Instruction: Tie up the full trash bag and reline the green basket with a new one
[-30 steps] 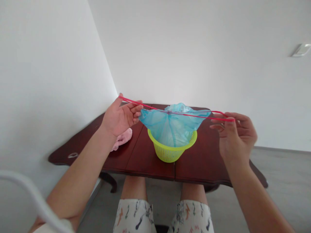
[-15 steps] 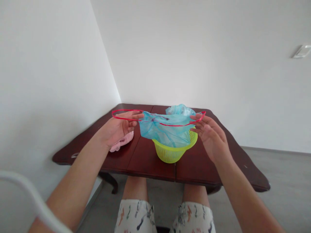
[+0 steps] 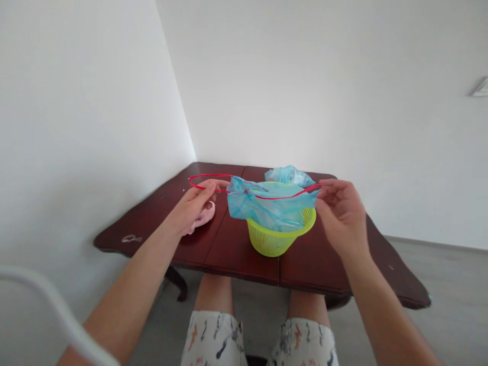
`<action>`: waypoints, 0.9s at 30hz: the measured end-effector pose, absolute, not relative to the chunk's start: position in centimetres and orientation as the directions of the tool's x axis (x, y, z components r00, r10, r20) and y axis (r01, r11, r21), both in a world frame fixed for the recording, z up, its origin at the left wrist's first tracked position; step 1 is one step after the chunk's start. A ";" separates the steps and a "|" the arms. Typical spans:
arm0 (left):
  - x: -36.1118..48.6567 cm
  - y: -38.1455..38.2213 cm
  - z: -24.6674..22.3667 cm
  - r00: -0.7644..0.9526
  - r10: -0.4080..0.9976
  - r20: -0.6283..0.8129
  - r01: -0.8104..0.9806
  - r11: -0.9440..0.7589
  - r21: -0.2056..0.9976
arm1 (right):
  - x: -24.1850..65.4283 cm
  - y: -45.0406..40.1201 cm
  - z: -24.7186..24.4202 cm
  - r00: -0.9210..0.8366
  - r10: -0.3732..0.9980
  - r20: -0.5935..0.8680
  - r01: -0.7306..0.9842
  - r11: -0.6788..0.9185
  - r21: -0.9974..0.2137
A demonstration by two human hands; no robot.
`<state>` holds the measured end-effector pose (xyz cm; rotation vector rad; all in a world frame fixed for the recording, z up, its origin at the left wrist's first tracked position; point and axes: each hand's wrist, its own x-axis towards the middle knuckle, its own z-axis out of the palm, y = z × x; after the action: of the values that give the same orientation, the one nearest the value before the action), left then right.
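Right grip: the right hand (image 3: 319,191) pinches the red drawstring (image 3: 295,194) and the end of the blue bag (image 3: 263,203) between thumb and fingertips.
Left grip: the left hand (image 3: 215,188) has its thumb and fingers close together at the drawstring loop, beside the gathered end of the bag; whether they press on the string, I cannot tell.
Blue bag: stretched sideways between the hands, above the yellow-green basket (image 3: 270,243), with the red string looping out beyond the left fingers.
Basket: upright on the dark red-brown counter (image 3: 236,249), across from the person's legs; the bag drapes over its opening and hides much of the rim and inside.
Blue bundle: crumpled translucent plastic (image 3: 290,175) lies behind the basket; whether it joins the bag in hand cannot be made out.
Pink cloth: a soft pink item (image 3: 205,217) lies on the counter left of the basket, partly covered from view by the left hand and wrist.
Counter's left end: a small pale looped piece (image 3: 130,238) lies near the edge, close to the left forearm.
Foreground: a blurred white cord (image 3: 49,302) curves across the lower left, overlapping the left arm.
Wall: a white switch plate (image 3: 481,87) at far right, well apart from the hands.
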<state>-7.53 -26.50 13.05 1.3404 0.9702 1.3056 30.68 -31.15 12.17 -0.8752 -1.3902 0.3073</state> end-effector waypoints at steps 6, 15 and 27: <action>-8.3 -25.5 12.1 -0.050 0.922 0.385 0.152 -0.374 0.915 | 30.7 -29.1 10.2 0.193 0.621 0.760 0.587 0.548 -0.596; -5.1 -24.6 16.3 0.046 0.853 0.519 -0.226 -0.498 0.837 | 30.3 -27.8 14.1 0.396 0.533 0.748 0.271 0.711 -0.649; 5.4 -22.1 23.5 0.659 0.717 0.227 0.032 -0.328 0.944 | 27.8 -27.4 21.5 -0.240 0.717 0.654 0.134 0.692 -0.709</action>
<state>5.35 -22.14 23.53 1.7868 0.6012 0.7855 27.84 -27.44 21.54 -0.6808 -1.7569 0.6340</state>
